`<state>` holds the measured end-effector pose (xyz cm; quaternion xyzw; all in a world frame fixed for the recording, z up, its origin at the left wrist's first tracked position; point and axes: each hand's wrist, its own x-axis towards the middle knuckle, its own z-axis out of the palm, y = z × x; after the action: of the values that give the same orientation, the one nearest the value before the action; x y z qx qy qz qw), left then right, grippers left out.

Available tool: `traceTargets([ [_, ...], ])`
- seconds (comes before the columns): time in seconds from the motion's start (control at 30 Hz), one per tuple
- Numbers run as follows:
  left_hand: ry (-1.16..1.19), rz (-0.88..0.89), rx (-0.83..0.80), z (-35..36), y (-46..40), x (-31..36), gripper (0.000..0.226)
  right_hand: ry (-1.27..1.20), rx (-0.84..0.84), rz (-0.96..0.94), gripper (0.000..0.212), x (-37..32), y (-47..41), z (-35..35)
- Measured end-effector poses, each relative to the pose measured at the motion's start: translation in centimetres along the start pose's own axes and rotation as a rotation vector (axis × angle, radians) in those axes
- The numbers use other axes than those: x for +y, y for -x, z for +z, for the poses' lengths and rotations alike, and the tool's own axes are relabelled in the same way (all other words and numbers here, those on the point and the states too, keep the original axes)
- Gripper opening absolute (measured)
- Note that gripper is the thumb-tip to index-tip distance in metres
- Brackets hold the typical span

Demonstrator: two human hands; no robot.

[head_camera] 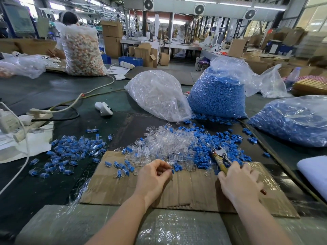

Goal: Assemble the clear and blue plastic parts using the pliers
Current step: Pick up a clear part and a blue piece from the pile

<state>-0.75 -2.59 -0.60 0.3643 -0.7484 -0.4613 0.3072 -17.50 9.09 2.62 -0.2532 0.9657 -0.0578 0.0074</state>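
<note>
A heap of loose clear parts [169, 142] and loose blue parts [205, 145] lies in the middle of the table, at the far edge of a cardboard sheet [191, 190]. My left hand [154, 175] pinches a small clear part with a blue piece [172, 169] at its fingertips, at the near edge of the heap. My right hand [238, 179] grips the yellow handles of the pliers [220, 157], whose metal jaws rest on the blue parts. A pile of assembled blue-and-clear pieces [70, 152] lies to the left.
Bags of clear parts [157, 94] and blue parts [219, 92] stand behind the heap; another blue bag [292, 121] lies at the right. A power strip with cables [35, 117] and a white controller [104, 107] sit at the left. A person [69, 20] sits at the far left.
</note>
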Motion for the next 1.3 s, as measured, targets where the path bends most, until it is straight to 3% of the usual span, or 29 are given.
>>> traceTargets([
  [0.2, 0.24, -0.096, 0.011, -0.3, -0.7, 0.7, 0.008, -0.15, 0.087, -0.292, 0.029, -0.7, 1.4, -1.5],
  [0.37, 0.434, -0.177, 0.013, -0.8, -1.5, 1.6, 0.006, -0.536, -0.292, -0.45, 0.025, -2.5, 3.2, -2.4],
  [0.53, 0.514, -0.272, 0.009, -1.0, -2.1, 1.3, 0.007, -0.756, -0.561, -0.419, 0.028, -3.2, 4.4, -2.5],
  [0.73, 0.515, -0.332, 0.049, -1.3, -2.4, 0.3, 0.006, -0.789, -0.74, -0.413, 0.012, -3.0, 4.7, -3.2],
  [0.87, 0.528, -0.348, 0.047, -1.4, -2.3, 0.4, 0.006, -0.771, -0.796, -0.4, 0.014, -3.0, 4.8, -3.3],
  [1.3, 0.469, -0.362, 0.038, -1.7, -2.0, 1.4, 0.003, -0.72, -0.756, -0.413, 0.025, -2.9, 4.7, -3.7],
])
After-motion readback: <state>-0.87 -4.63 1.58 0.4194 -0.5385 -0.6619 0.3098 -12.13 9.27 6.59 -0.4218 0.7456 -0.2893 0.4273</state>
